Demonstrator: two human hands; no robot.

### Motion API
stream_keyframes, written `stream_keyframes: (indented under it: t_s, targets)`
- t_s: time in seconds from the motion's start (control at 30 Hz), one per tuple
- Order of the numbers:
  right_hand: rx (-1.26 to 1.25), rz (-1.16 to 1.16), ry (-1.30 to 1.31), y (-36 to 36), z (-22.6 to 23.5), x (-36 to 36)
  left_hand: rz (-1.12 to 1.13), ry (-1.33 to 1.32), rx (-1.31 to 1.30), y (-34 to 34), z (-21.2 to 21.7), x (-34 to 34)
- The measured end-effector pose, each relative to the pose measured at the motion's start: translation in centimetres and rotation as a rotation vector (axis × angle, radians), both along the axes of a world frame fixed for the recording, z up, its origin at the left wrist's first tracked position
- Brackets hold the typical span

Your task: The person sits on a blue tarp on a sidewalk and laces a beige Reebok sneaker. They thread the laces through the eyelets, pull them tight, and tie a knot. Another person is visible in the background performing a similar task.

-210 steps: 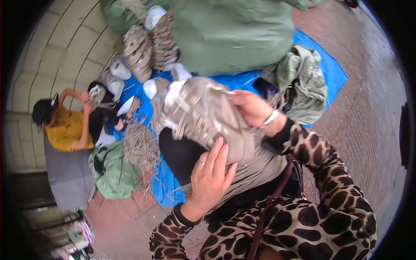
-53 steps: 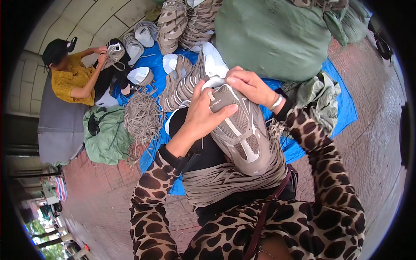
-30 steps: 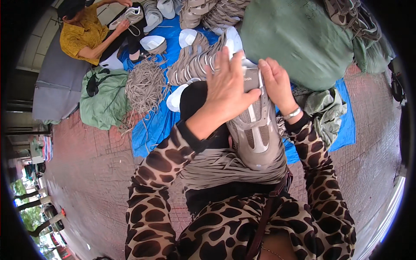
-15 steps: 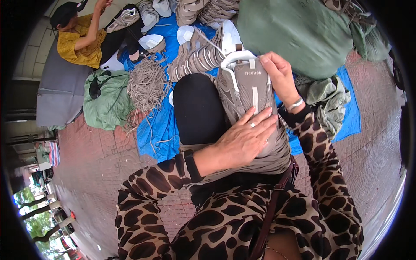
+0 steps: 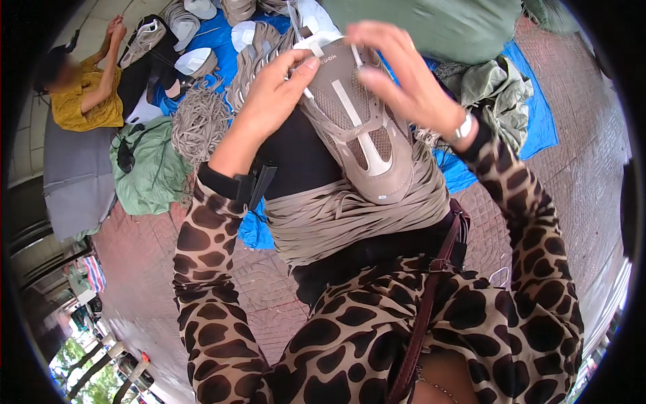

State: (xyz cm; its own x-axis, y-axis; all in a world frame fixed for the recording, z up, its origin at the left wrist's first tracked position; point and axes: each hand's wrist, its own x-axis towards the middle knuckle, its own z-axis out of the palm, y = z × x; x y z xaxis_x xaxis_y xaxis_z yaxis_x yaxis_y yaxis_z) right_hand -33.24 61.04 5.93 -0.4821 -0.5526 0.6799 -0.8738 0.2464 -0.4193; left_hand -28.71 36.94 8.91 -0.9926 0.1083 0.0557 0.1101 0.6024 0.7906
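Observation:
A taupe mesh sneaker (image 5: pixel 370 138) with white trim lies across my thighs, its toe toward me and its tongue away; no lacing crosses the tongue. My left hand (image 5: pixel 279 94) pinches the left edge of the shoe's opening between thumb and fingers. Over the right edge, my right hand (image 5: pixel 404 77) is slightly blurred, thumb and fingers apart on either side of a white trim strip. Whether it touches the shoe I cannot tell. Beneath the toe, a thick bundle of taupe shoelaces (image 5: pixel 343 225) is spread over my lap.
More sneakers (image 5: pixel 252 57) crowd a blue tarp (image 5: pixel 531 114) ahead. A tangled lace heap (image 5: pixel 202 121) lies beside a green bag (image 5: pixel 151 161) at left. A big green sack (image 5: pixel 431 30) stands at far right. Another person (image 5: pixel 87 91) sits at far left with raised hands.
My left hand has moved from flat on the toe up to the left edge of the shoe's opening. The right hand has loosened from its pinch, fingers spreading. The view has shifted slightly.

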Motion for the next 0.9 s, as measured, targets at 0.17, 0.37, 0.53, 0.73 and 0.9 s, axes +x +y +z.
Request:
stream_keyframes:
  t_s: [0.17,0.37,0.53,0.73,0.9]
  targets:
    - [-0.063,0.159,-0.370,4.8,-1.2,6.2,0.087,-0.207,0.210,-0.1,-1.4,-1.4]
    - [0.246,0.189,-0.496,10.2,-2.1,9.1,0.185,0.115,-0.003,2.1,-0.8,-1.4]
    - [0.261,0.169,-0.500,10.6,-2.3,9.7,-0.012,0.424,-0.138,4.1,1.4,3.5]
    - [0.260,0.207,-0.591,10.9,1.3,9.2,-0.331,0.075,0.148,8.7,2.5,8.7]
    - [-0.027,0.140,-0.546,12.9,8.0,8.5,-0.621,-0.210,0.335,9.3,3.9,9.6]
